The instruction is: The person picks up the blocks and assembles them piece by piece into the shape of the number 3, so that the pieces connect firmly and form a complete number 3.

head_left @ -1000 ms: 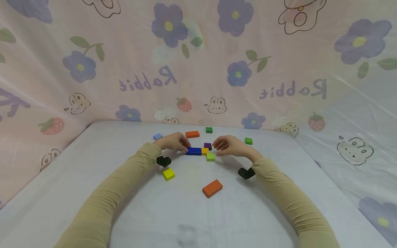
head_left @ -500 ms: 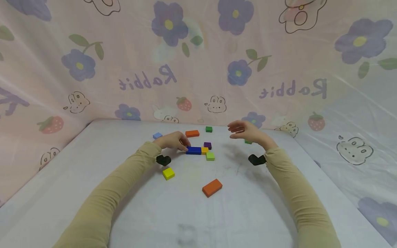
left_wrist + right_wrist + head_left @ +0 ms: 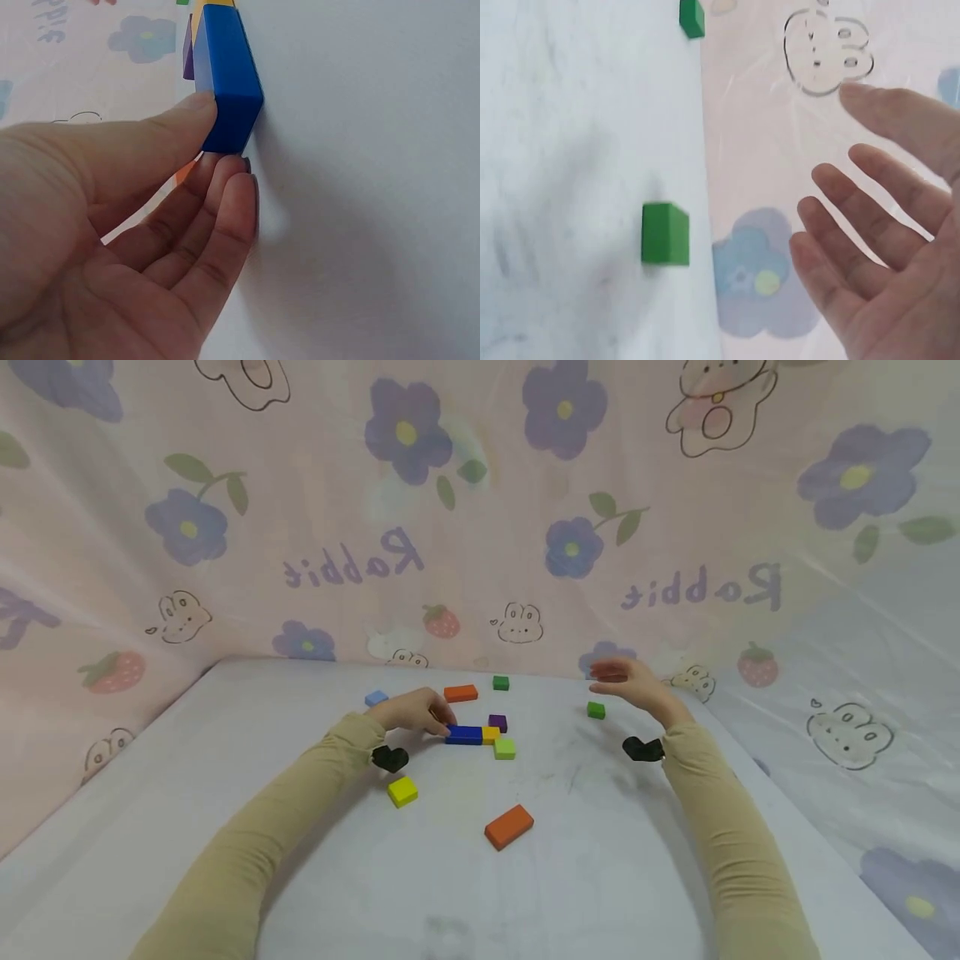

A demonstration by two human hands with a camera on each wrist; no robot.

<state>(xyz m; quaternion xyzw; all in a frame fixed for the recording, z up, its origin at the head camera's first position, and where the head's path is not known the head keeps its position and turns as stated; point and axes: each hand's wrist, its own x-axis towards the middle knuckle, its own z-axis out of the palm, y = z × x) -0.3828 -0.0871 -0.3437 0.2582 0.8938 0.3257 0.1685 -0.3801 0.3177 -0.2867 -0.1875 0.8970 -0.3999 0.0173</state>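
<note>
A long blue block (image 3: 463, 735) lies on the table with an orange-yellow block (image 3: 491, 735) against its right end. My left hand (image 3: 412, 710) holds the blue block's left end. In the left wrist view, the thumb (image 3: 196, 109) presses on the blue block (image 3: 229, 82) and the curled fingertips sit right at its end. A purple block (image 3: 497, 722) sits just behind the row, a lime-green block (image 3: 504, 749) in front of it. My right hand (image 3: 633, 683) is raised with nothing in it, fingers spread, above and right of a green block (image 3: 596, 710).
Toward the back lie an orange block (image 3: 461, 693), a dark green block (image 3: 501, 682) and a light blue block (image 3: 377, 698). Nearer are a yellow block (image 3: 402, 792) and another orange block (image 3: 509, 827). A patterned curtain (image 3: 480, 560) hangs behind the table.
My right hand has lifted away from beside the lime-green block and moved right and back, over toward the green block. The left hand has stayed at the blue block.
</note>
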